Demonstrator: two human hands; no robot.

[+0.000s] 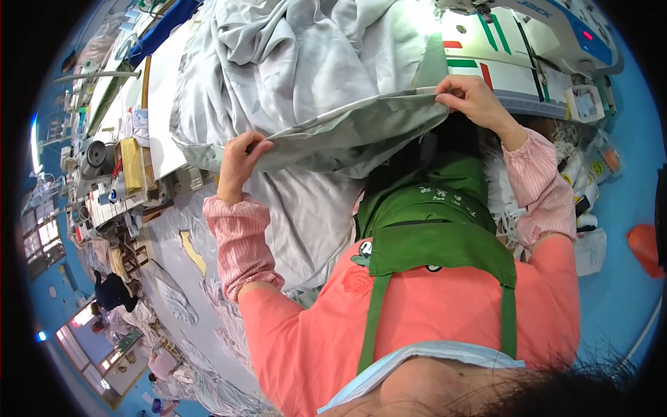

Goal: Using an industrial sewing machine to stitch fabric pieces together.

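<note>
A large light-grey fabric piece point(299, 76) lies in folds over the white table and hangs down toward my lap. Its near edge is turned up, showing a darker grey-green underside point(340, 142) with loose threads at the lower right. My left hand point(243, 153) pinches this edge between thumb and fingers on the left. Farther right and a little higher, my right hand point(472, 101) pinches the same edge close to the sewing machine. Between the hands the edge runs fairly taut, while the cloth below it sags.
A white and blue sewing machine point(566, 35) stands at the upper right, its white bed point(514, 80) marked with red and green strips. Thread cones point(573, 167) and scraps lie beneath it. A white box point(585, 103) sits at the table's right end. Other workstations and fabric heaps fill the left.
</note>
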